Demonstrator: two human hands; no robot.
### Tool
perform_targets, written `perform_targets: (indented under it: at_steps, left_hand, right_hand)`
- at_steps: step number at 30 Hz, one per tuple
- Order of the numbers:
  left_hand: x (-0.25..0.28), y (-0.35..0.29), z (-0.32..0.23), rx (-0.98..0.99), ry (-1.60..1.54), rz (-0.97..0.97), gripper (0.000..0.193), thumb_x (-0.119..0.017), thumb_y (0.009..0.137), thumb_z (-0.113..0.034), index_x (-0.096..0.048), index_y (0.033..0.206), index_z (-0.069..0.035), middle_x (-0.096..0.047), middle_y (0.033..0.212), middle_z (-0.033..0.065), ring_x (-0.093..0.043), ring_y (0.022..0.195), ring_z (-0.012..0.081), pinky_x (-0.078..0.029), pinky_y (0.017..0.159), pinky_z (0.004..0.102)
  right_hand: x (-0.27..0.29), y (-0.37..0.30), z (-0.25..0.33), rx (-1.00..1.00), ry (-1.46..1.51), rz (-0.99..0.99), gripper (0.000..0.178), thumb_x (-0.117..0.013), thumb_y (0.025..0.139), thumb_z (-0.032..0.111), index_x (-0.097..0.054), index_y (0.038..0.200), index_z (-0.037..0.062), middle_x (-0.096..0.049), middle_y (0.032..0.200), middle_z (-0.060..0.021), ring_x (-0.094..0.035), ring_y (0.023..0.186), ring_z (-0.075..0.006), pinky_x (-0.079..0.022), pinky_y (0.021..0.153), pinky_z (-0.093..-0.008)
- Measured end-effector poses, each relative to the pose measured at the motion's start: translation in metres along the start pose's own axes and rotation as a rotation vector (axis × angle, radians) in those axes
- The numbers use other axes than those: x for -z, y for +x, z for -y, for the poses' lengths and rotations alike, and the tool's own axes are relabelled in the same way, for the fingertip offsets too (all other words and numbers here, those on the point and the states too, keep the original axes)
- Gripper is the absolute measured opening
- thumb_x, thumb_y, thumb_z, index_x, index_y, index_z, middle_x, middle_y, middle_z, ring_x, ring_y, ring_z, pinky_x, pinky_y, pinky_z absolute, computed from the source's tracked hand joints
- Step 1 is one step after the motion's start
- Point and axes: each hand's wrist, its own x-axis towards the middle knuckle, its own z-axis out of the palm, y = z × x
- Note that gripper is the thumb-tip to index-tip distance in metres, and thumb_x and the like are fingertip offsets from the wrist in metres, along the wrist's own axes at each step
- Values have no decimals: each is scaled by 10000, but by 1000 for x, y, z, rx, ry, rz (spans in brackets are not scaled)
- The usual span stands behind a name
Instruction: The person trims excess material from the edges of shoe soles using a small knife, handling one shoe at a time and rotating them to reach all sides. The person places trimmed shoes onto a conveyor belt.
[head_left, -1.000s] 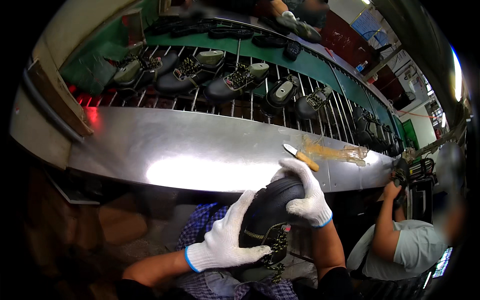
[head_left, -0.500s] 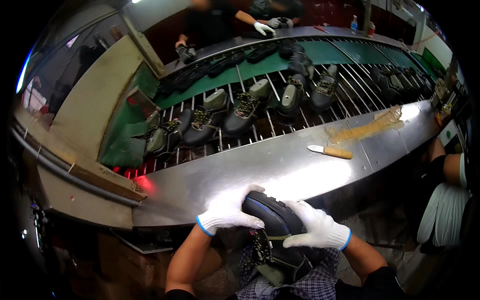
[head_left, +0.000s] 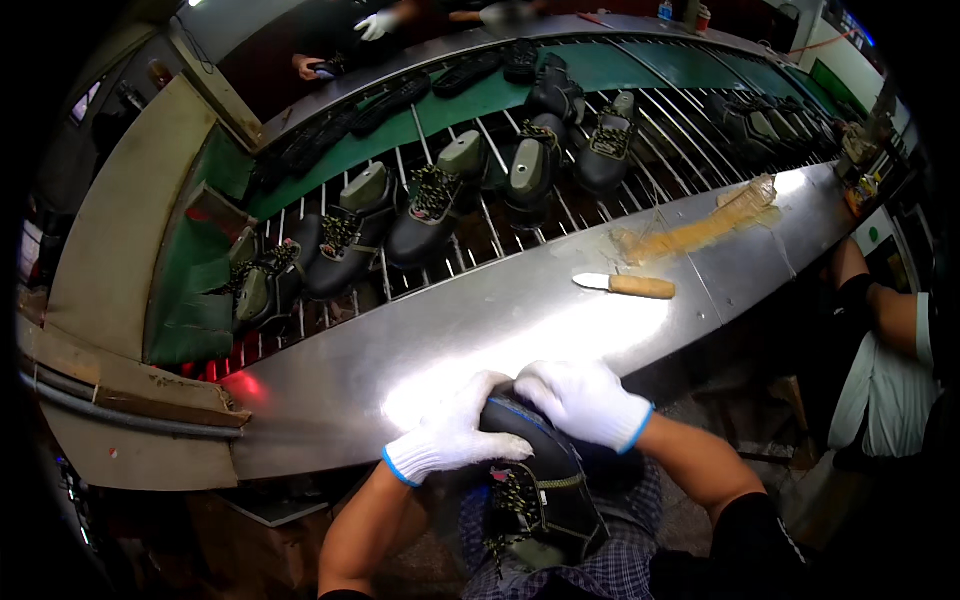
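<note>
We note the left hand (head_left: 455,432) grasping a black shoe (head_left: 558,480), thumb across its upper; the right hand (head_left: 590,405) curls at the toe, though whether it pinches we cannot tell. Shoe over checked cloth (head_left: 625,570), toe toward the metal ledge (head_left: 330,390). Farther: knife (head_left: 638,287), more shoes (head_left: 415,238).

1 wooden-handled knife (head_left: 640,287) lies near a brownish patch (head_left: 705,225) on the metal table (head_left: 325,400), beyond which dark shoes (head_left: 435,197) rest across bars (head_left: 422,135).

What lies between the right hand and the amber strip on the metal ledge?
The wooden-handled knife, on the ledge, shows there in the head view.
</note>
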Motion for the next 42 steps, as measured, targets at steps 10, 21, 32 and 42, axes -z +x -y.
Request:
perform_targets:
  at_steps: [10,21,32,42]
  left_hand:
    - [-18,-10,24,-481,173,-318,696,-908,847,-345,-633,1408,-40,-646,1364,231,-691,1243,384,-568,1048,465]
    - [-34,14,-32,-540,511,-443,166,-723,956,-199,-816,887,-81,-745,848,118,-701,789,332,-558,743,433]
    - [-58,13,9,-475,49,-730,203,-685,1010,-184,-782,991,-7,-746,936,164,-722,725,301,-584,717,399]
    - [-60,-6,6,-86,-910,-619,369,-680,1054,-220,-666,1328,27,-700,1232,94,-640,1153,168,-494,1057,310]
  right_hand:
    - [46,-90,34,-309,411,64,590,-698,1051,304,-531,1534,8,-731,1313,-248,-791,1068,-324,-651,889,-419]
    - [0,-89,28,-127,-41,-80,581,-640,916,131,-530,1458,-48,-739,914,-229,-738,682,-375,-642,637,-432]
    - [6,-142,81,36,-51,-9,747,-774,894,169,-453,1515,-95,-628,1306,-341,-752,934,-376,-657,780,-398]
    - [9,-63,66,-331,471,-96,643,-612,1072,275,-423,1628,14,-670,1409,-260,-712,1220,-337,-561,1063,-428]
